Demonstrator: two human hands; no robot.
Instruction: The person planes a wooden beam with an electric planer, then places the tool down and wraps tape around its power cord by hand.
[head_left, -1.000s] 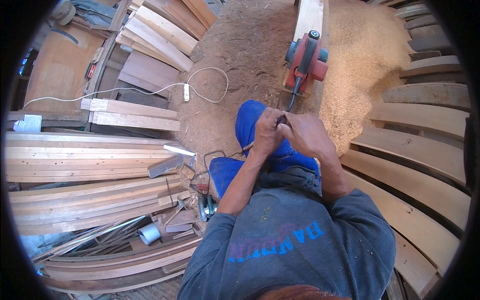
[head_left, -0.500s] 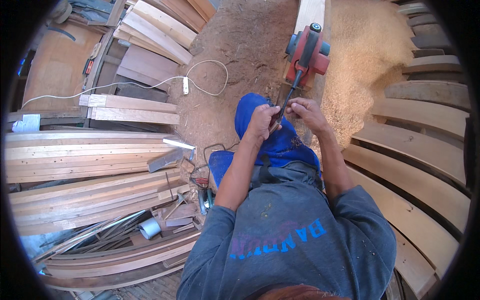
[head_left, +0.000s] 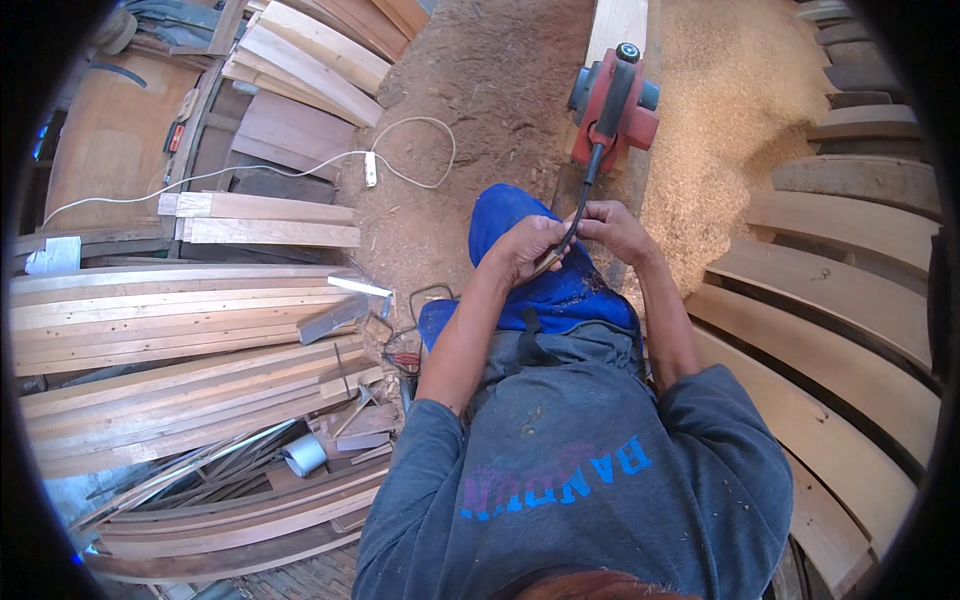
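A red electric hand planer (head_left: 615,110) with a dark handle rests on a long pale board (head_left: 620,30) ahead of me. From the back of its handle a black power cord (head_left: 583,195) runs down to my hands. My left hand (head_left: 532,246) is closed around the cord and a small tan, flat-looking piece (head_left: 547,263), whose kind I cannot make out. Close beside it, my right hand (head_left: 612,230) has its fingertips pinched at the cord. Both hands are above the blue cloth (head_left: 500,215) over my leg.
Stacked planks (head_left: 180,310) fill the left side. A white extension cord with a socket block (head_left: 371,170) lies on the dirt floor. Curved boards (head_left: 820,340) line the right, near heaped sawdust (head_left: 740,80). Scrap wood and a grey-white pipe piece (head_left: 304,455) lie at lower left.
My right hand has come in beside the left, its fingers now at the cord. My left forearm has shifted slightly left, covering more of the tools beside it. The planer stays on the board.
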